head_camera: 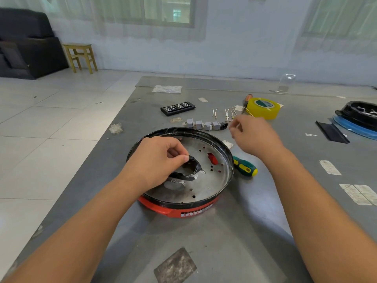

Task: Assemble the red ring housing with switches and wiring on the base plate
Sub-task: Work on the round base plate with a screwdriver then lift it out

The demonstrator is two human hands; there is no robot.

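Bare grey tabletop [224, 242] lies open in front of the round red-and-black housing [183, 209]. Right flank blocked by green-and-yellow screwdriver [244, 167]. Behind: row of small grey switches [204, 125], loose white wires [226, 113], yellow tape roll [263, 108].

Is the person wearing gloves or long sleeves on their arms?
No. Both the left hand and the right hand are bare, with no gloves. Both forearms are bare too, right down to the bottom of the picture, so no sleeve shows. I can see no watch, ring or bracelet on either one. The left thumb has a short, plain nail.
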